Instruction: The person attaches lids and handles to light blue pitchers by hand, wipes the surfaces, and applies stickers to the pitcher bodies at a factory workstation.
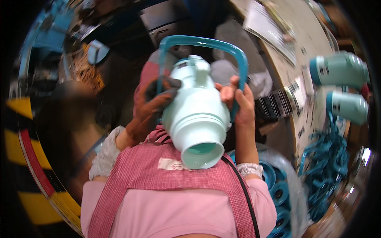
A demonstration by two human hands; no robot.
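A mint-green vacuum jug body point(194, 99) lies tilted over my lap, its wide round mouth facing me and its spout end pointing away. A teal arched handle point(204, 41) spans the jug, one arm on each side. My left hand point(152, 101), in a brown glove with dark fingertips, is closed against the jug's left side, by the handle's left arm. On the right, my bare right hand point(243, 101) has its fingers curled around the handle's right arm where it meets the jug. The exact joint of handle and jug is hidden by my fingers.
Two more mint-green jug bodies point(341, 70) lie on the worktable point(307, 29) at right, near a strip of black-and-white labels point(278, 103) and papers point(270, 29). Teal handles point(325, 166) pile up below. A clear bag point(297, 186) holds teal rings. Yellow-black stripes point(29, 158) mark the left.
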